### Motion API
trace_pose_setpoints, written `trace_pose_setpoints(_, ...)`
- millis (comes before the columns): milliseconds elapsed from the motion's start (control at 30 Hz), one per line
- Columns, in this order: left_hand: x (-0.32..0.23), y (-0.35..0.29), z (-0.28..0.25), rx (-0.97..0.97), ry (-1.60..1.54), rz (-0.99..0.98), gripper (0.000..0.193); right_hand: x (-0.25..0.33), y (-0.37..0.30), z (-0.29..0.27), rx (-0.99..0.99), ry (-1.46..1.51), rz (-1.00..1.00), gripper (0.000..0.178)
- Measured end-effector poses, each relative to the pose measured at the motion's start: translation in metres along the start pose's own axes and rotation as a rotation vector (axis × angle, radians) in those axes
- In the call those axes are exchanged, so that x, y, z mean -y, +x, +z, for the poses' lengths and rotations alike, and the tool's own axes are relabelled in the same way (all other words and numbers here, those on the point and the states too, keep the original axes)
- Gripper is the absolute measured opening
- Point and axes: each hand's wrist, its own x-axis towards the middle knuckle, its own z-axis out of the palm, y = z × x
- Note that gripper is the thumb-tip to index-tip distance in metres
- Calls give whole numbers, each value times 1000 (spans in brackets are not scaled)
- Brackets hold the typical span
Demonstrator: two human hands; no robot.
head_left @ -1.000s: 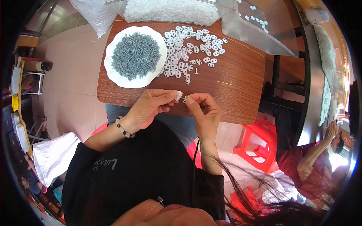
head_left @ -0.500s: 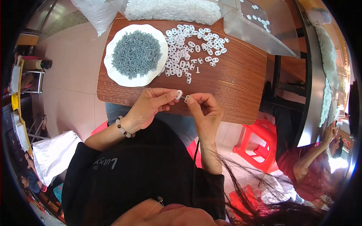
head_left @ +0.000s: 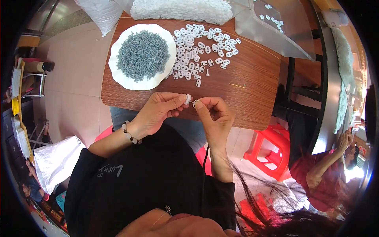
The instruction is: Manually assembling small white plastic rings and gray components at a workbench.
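Over the near edge of the wooden table, my left hand [head_left: 156, 112] pinches a small white oval plastic piece with two holes [head_left: 188, 99]. Close on its right, the thumb and fingers of my right hand [head_left: 216, 118] grip another small white piece [head_left: 196, 103], mostly covered by the fingertips. A thin short link shows between the two pieces; its kind is too small to make out. Beyond my hands lie many loose white two-hole pieces [head_left: 192, 56]. A white scalloped plate [head_left: 114, 59] at the left holds a heap of small grey spring-like cylinders [head_left: 143, 55].
Clear bins stand at the table's far side, one filled with white pieces [head_left: 181, 11]. A small white T-shaped part [head_left: 207, 72] and a thin yellowish strip [head_left: 237, 85] lie on the table [head_left: 252, 102]. Red stools [head_left: 268, 152] and a seated co-worker [head_left: 321, 179] are at the right.
Both hands keep their grip almost in place. The white piece in my left hand has turned slightly, and the view has shifted a little.
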Motion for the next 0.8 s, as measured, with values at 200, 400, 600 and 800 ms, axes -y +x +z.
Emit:
trace_pose_setpoints(200, 1, 0, 2, -39, 87, 72, 27, -3, 0, 1, -8, -27, -15, 7)
trace_pose_setpoints(400, 1, -2, 5, -45, 164, 177, 24, -5, -1, 3, 3, -4, -25, 9)
trace_pose_setpoints(600, 0, -4, 5, -32, 187, 185, 22, -6, 2, 0, 65, 41, 35, 9)
trace_pose_setpoints(800, -7, -8, 5, 3, 218, 180, 24, -12, 4, -4, 182, 178, 50, 15)
